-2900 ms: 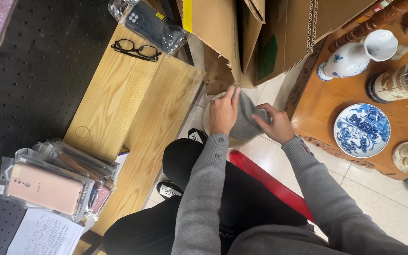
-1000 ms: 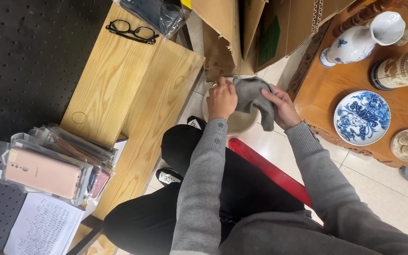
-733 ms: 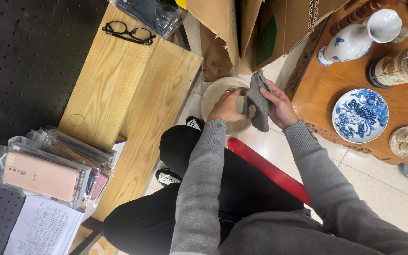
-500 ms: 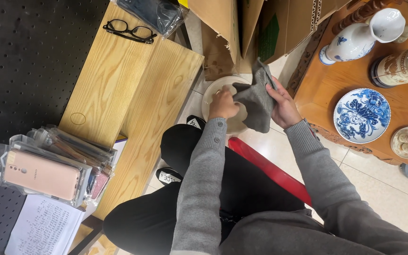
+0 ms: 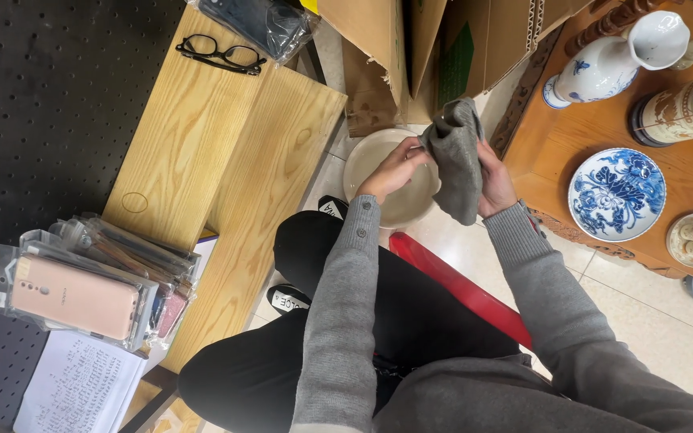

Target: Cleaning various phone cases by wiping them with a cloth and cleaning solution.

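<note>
**Holding a grey cloth over a basin**

Gripping a soft, thick grey cloth (image 5: 457, 160) with both hands: right hand (image 5: 494, 178) clasped around its right edge, left hand (image 5: 395, 166) pinching its upper left edge. Cloth hanging in loose folds, raised above a round, smooth cream basin (image 5: 370, 164) on the tiled floor. Grey ribbed knit sleeves on both arms, black trousers below.

To the left, a pale wooden bench (image 5: 226, 176) with visible grain, bearing black-framed glasses (image 5: 220, 54). Clear plastic sleeves of phone cases (image 5: 90, 285) stacked at its near end, topmost pink and rectangular, beside a handwritten white paper sheet (image 5: 74, 393). Another clear bag of dark goods (image 5: 262, 22) at the far end. Brown corrugated cardboard boxes (image 5: 411, 48) behind the basin.

To the right, a carved orange-brown wooden table (image 5: 555, 136) carrying a blue-and-white patterned plate (image 5: 617, 193) and a white ceramic jug (image 5: 615, 58). Red glossy stool edge (image 5: 459, 289) under the legs.
</note>
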